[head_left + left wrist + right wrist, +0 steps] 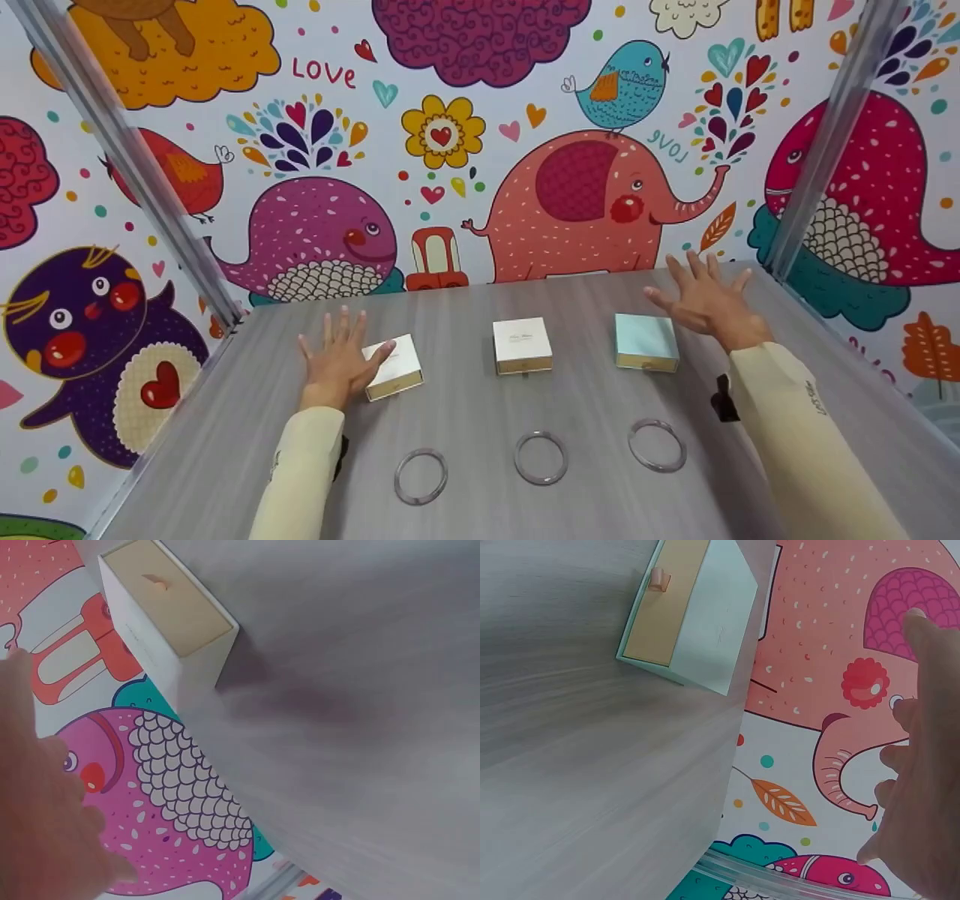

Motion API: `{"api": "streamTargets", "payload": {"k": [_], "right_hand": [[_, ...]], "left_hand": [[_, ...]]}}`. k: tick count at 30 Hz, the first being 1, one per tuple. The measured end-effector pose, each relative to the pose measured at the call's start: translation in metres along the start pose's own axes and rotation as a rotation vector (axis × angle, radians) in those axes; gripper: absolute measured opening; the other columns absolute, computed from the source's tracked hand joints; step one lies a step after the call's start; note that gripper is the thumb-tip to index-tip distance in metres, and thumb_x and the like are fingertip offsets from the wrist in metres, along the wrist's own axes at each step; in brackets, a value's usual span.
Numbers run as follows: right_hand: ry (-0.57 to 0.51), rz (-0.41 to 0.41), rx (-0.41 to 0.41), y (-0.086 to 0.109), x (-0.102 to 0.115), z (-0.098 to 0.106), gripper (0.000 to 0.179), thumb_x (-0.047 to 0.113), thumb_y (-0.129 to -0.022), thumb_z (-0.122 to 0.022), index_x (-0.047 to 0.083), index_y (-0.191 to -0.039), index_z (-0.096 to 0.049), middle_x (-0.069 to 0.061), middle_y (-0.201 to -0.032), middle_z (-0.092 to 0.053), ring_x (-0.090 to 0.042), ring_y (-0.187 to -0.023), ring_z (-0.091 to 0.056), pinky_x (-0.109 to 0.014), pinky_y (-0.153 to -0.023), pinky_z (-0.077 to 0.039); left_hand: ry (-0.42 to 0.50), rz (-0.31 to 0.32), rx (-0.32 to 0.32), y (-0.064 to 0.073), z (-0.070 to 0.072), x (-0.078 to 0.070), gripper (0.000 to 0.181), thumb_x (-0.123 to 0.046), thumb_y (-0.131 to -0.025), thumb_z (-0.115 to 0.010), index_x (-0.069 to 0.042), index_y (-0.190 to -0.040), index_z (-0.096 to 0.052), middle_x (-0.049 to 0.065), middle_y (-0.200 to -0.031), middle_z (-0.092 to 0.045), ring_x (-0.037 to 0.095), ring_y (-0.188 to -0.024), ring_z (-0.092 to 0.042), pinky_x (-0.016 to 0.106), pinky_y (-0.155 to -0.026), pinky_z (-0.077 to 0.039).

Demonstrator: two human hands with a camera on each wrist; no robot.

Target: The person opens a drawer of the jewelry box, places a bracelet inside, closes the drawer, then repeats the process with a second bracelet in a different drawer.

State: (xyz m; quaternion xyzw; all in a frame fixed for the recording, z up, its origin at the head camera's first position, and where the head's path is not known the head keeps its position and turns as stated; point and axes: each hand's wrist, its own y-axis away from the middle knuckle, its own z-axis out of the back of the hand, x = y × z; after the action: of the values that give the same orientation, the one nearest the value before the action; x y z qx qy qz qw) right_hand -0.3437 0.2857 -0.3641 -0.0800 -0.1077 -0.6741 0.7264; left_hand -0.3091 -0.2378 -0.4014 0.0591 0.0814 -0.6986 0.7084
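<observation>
With left hand [335, 367] and right hand [709, 307] spread, empty, best grip 3 boxes [523, 343], likely light, stiff, by opposite sides.

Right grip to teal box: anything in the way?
Nothing visible. The right grip is open, just off the right side of the teal box, and the head and right wrist views show no object between them. The nearest ring lies on the person's side, off that path.

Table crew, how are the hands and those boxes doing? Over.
Left hand spread beside leftmost white box. Right hand spread beside teal box. Three rings lie ungripped. Nothing visibly in the way.
</observation>
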Motion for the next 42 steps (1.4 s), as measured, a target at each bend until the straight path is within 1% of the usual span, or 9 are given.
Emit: {"api": "streamTargets", "payload": {"k": [4, 9, 15, 18, 22, 28, 32, 36, 42], "right_hand": [[-0.012, 0.002, -0.003, 0.001, 0.000, -0.001, 0.108, 0.085, -0.085, -0.030, 0.014, -0.161, -0.004, -0.028, -0.166, 0.005, -0.057, -0.148, 0.011, -0.080, -0.102, 0.021], [-0.021, 0.012, 0.005, 0.003, 0.001, -0.003, 0.108, 0.085, -0.085, -0.029, 0.013, -0.161, -0.002, -0.028, -0.166, 0.007, -0.057, -0.148, 0.011, -0.080, -0.102, 0.021], [-0.055, 0.041, 0.003, 0.006, 0.005, -0.008, 0.101, 0.078, -0.091, -0.032, 0.012, -0.161, -0.002, -0.026, -0.166, 0.008, -0.057, -0.148, 0.010, -0.080, -0.103, 0.019], [-0.055, 0.056, -0.010, 0.007, 0.007, -0.011, 0.099, 0.075, -0.093, -0.034, 0.012, -0.161, -0.004, -0.026, -0.166, 0.007, -0.057, -0.148, 0.009, -0.080, -0.105, 0.018], [-0.051, 0.072, -0.028, 0.010, 0.012, -0.014, 0.099, 0.077, -0.092, -0.033, 0.012, -0.161, -0.005, -0.025, -0.167, 0.006, -0.056, -0.149, 0.009, -0.079, -0.106, 0.018], [-0.063, 0.109, -0.058, 0.014, 0.023, -0.021, 0.098, 0.075, -0.092, -0.037, 0.014, -0.162, -0.005, -0.022, -0.168, 0.004, -0.052, -0.151, 0.010, -0.077, -0.108, 0.019], [-0.065, 0.142, -0.076, 0.015, 0.030, -0.028, 0.096, 0.073, -0.093, -0.037, 0.018, -0.162, -0.001, -0.020, -0.169, 0.004, -0.049, -0.153, 0.010, -0.075, -0.109, 0.020], [-0.039, 0.182, -0.121, 0.018, 0.038, -0.036, 0.093, 0.071, -0.094, -0.038, 0.020, -0.162, -0.003, -0.018, -0.170, 0.002, -0.048, -0.154, 0.005, -0.076, -0.111, 0.016], [0.004, 0.230, -0.165, 0.021, 0.053, -0.052, 0.087, 0.062, -0.096, -0.048, 0.013, -0.161, -0.017, -0.019, -0.169, -0.008, -0.048, -0.154, -0.004, -0.076, -0.114, 0.007]], "left_hand": [[-0.006, -0.005, -0.001, 0.003, 0.000, 0.006, 0.087, -0.063, -0.098, -0.039, -0.009, -0.161, -0.012, 0.023, -0.168, 0.000, 0.048, -0.153, 0.006, 0.076, -0.112, 0.012], [-0.008, -0.027, -0.029, 0.006, 0.000, 0.011, 0.087, -0.062, -0.098, -0.042, -0.009, -0.161, -0.013, 0.023, -0.168, -0.004, 0.049, -0.153, 0.005, 0.076, -0.112, 0.012], [-0.003, -0.086, -0.057, 0.012, 0.000, 0.010, 0.086, -0.062, -0.098, -0.042, -0.009, -0.160, -0.016, 0.021, -0.168, -0.006, 0.047, -0.154, 0.004, 0.075, -0.113, 0.011], [0.003, -0.114, -0.067, 0.014, 0.000, 0.009, 0.085, -0.063, -0.098, -0.041, -0.009, -0.160, -0.017, 0.021, -0.168, -0.007, 0.046, -0.154, 0.003, 0.075, -0.114, 0.010], [0.025, -0.136, -0.075, 0.016, -0.001, 0.009, 0.086, -0.063, -0.098, -0.042, -0.008, -0.160, -0.019, 0.020, -0.168, -0.008, 0.046, -0.154, 0.002, 0.075, -0.114, 0.011], [0.069, -0.141, -0.055, 0.020, -0.005, 0.012, 0.086, -0.063, -0.098, -0.043, -0.010, -0.160, -0.016, 0.019, -0.168, -0.006, 0.045, -0.155, 0.003, 0.072, -0.114, 0.015], [0.088, -0.137, -0.037, 0.023, -0.010, 0.016, 0.085, -0.063, -0.098, -0.041, -0.011, -0.160, -0.015, 0.018, -0.168, -0.004, 0.044, -0.155, 0.003, 0.072, -0.114, 0.015], [0.140, -0.141, -0.031, 0.027, -0.015, 0.020, 0.083, -0.062, -0.100, -0.041, -0.011, -0.160, -0.016, 0.018, -0.168, -0.005, 0.042, -0.155, 0.002, 0.071, -0.116, 0.013], [0.295, -0.114, -0.004, 0.031, -0.024, 0.028, 0.086, -0.062, -0.101, -0.039, -0.006, -0.160, -0.011, 0.017, -0.169, -0.005, 0.037, -0.157, 0.000, 0.061, -0.123, 0.004]]}}
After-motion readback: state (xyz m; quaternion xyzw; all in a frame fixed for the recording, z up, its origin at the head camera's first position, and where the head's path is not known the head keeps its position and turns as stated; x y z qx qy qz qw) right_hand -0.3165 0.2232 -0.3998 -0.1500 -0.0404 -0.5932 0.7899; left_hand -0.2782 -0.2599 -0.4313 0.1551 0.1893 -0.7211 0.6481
